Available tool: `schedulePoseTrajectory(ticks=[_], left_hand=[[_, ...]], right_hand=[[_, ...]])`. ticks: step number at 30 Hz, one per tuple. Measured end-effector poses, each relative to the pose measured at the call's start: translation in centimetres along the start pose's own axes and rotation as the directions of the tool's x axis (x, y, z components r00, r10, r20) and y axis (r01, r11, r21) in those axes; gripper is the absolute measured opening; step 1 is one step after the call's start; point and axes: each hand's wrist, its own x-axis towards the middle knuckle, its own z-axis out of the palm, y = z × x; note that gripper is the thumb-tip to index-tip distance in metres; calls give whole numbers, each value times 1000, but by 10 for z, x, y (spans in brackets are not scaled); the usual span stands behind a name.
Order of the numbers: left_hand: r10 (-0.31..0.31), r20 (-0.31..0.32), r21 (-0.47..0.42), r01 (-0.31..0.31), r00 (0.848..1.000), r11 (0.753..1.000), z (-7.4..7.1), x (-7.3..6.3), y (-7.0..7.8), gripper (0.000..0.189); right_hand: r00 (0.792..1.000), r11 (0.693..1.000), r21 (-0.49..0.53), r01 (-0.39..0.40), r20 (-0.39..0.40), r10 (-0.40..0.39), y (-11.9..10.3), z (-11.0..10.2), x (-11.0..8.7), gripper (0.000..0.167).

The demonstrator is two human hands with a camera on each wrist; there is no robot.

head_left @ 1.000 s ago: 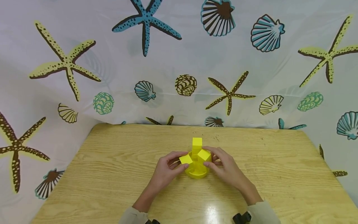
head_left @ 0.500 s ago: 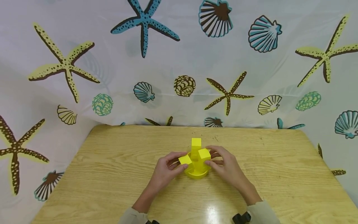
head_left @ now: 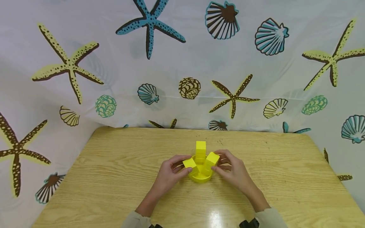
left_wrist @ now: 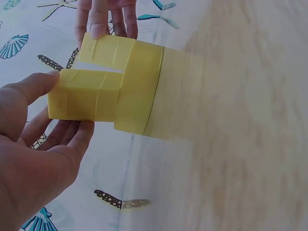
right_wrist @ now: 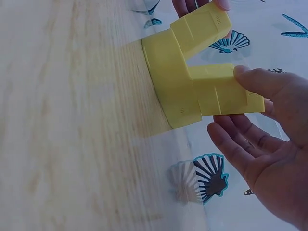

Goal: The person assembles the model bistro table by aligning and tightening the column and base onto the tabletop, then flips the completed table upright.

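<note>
A round yellow dish-like base (head_left: 201, 180) sits on the table, with three yellow square-ended blocks rising from it. My left hand (head_left: 168, 172) pinches the left block (head_left: 189, 163) near its top, thumb on the near side and fingers behind. On the opposite side, my right hand (head_left: 232, 167) grips the upper part of the right block (head_left: 212, 158) in the same way. The back block (head_left: 201, 148) stands upright with no hand on it. Both wrist views show the held blocks (left_wrist: 82, 98) leaning outward from the base (right_wrist: 168, 79). Small markings show on the blocks, too faint to read.
The wooden table (head_left: 119, 177) spreads out around the base on all sides. Behind it and along both sides hangs a white curtain (head_left: 168, 69) printed with starfish and shells.
The right block has shifted slightly to the right, away from the middle of the base, together with my right hand. My left hand and its block stay put.
</note>
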Motion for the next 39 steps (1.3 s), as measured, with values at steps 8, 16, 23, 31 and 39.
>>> schedulePoseTrajectory(ticks=[8,16,23,31,39], left_hand=[[1,6,1,-1,1000,1000,0,-1,1,41],[-5,-10,-2,5,1000,1000,1,0,1,40],[-2,-10,-6,2,1000,1000,1,0,-1,40],[-2,-10,-2,2,1000,1000,1,1,-1,40],[5,-3,22,-5,1000,1000,1,1,-1,44]], right_hand=[[999,998,-58,38,25,-37,0,-3,-2,55],[999,998,-35,53,15,-52,-3,-10,-4,50],[1000,1000,-4,11,10,-11,-4,-10,-3,41],[1000,999,-37,-11,7,11,-4,-10,-4,45],[997,999,-37,28,67,-26,-2,-7,-3,52]])
